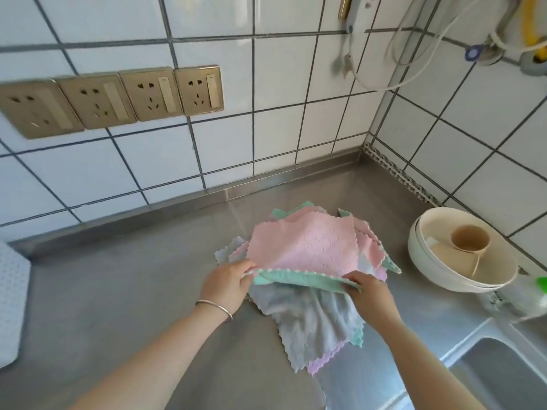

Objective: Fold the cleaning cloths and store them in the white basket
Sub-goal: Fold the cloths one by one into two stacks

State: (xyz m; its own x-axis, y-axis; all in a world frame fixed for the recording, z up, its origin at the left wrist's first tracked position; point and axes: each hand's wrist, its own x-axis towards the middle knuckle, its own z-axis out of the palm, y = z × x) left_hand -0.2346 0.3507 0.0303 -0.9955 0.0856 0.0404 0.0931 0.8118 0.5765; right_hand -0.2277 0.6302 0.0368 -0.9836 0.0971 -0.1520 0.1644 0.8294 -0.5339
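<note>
A loose pile of cleaning cloths in grey, pink and mint lies on the steel counter. On top, a cloth that is pink on one side and mint on the other is lifted at its near edge. My left hand pinches its near left corner and my right hand pinches its near right corner. The near edge is turned up and shows the mint side. The white basket with small perforations stands at the far left edge, only partly in view.
A stack of cream bowls holding a beige cup sits right of the pile. A sink opens at the bottom right. Tiled walls with several brass sockets and hanging cables close off the back and right.
</note>
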